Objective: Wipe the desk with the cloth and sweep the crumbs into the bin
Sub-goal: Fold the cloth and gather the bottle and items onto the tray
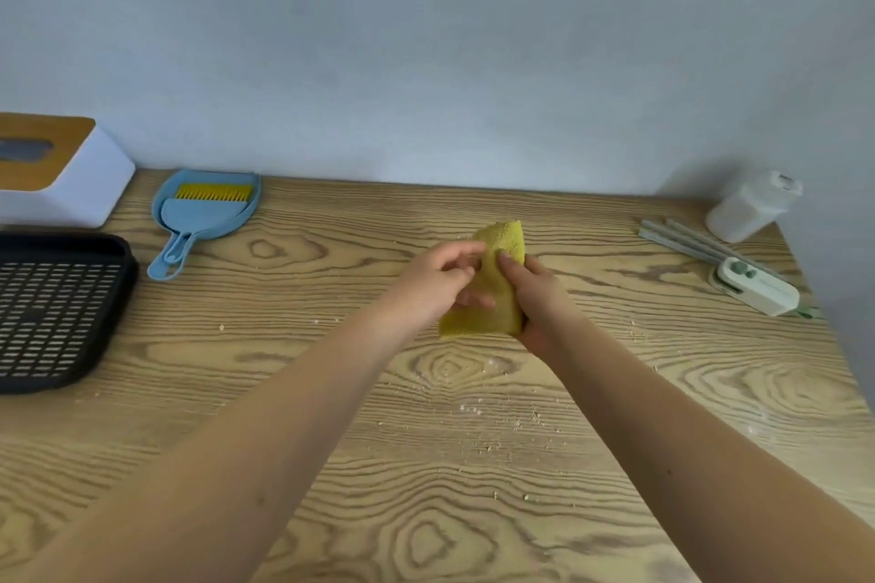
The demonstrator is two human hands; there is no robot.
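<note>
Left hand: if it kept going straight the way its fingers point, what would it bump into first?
The left hand points right, at the yellow cloth it already touches, with the right hand just behind.

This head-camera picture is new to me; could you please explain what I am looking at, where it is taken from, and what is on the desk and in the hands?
There is no machine here: a person works with two bare hands, and the one picture comes from a wide-angle camera worn on their head, looking forward and down. Both the left hand and the right hand hold a folded yellow cloth above the wooden desk. Pale crumbs are scattered on the desk. At the back left lie a blue dustpan with a small brush in it, a white tissue box and a black slotted tray. At the right stand a white container and a pale green gadget.
</note>
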